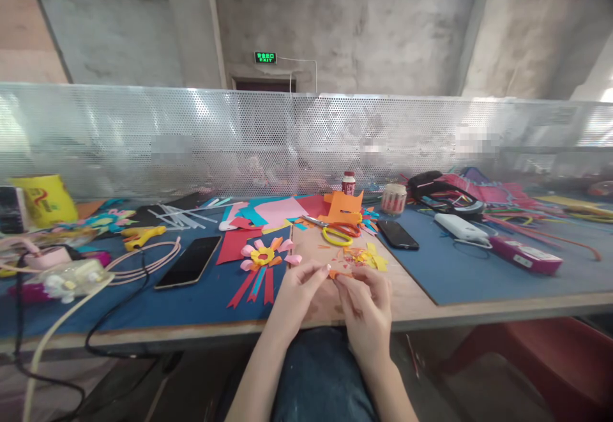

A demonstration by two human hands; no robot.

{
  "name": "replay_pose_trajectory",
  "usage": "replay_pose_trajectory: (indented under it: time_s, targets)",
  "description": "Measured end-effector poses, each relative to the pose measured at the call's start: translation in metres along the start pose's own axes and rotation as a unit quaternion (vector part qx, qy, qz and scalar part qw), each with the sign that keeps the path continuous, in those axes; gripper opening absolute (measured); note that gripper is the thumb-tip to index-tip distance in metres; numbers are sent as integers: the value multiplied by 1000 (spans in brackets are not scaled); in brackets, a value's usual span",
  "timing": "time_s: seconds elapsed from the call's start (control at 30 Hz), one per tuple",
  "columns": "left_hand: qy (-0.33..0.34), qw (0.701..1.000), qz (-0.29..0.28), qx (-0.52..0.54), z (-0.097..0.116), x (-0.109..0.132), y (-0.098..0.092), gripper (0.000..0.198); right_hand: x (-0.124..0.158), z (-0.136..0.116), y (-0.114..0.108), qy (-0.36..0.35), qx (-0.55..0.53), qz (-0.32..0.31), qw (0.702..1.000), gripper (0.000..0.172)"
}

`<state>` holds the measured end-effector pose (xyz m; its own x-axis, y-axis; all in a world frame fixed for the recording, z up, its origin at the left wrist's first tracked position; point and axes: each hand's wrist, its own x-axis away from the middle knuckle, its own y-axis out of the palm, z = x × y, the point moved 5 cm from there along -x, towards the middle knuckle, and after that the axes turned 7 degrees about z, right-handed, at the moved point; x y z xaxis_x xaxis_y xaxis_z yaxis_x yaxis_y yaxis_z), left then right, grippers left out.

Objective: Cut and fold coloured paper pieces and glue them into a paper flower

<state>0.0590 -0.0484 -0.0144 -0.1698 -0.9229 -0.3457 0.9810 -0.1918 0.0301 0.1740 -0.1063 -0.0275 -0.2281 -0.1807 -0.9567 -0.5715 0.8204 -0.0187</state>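
Observation:
My right hand (368, 301) pinches a small piece of orange paper (341, 275) low over the wooden board. From the other side, my left hand (301, 286) closes thumb and fingertips at the left end of that piece. Just left of my hands lies a paper flower (263, 256) with pink and orange petals, a yellow centre and red and blue ribbon tails. Beyond my fingers are yellow paper scraps (368, 257). Scissors with yellow and orange handles (338, 235) rest farther back, beside a cut sheet of orange paper (345, 205).
Phones lie to the left (189, 262) and right (398, 235). A hot glue gun (141, 237), cables and a power strip (71, 278) crowd the left side. Behind stand a small red bottle (348, 184) and a jar (394, 199). A perforated metal screen (220, 141) borders the table.

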Motion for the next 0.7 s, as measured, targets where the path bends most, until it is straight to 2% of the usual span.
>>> replay_pose_trajectory:
  time_s: [0.3,0.7]
  targets:
    - [13,1000,4,1,5,1,0,21,1,1,2,40,-32,-13,999,21]
    - [38,998,7,-56,7,2,1,22,-2,0,2,46,-32,-9,998,18]
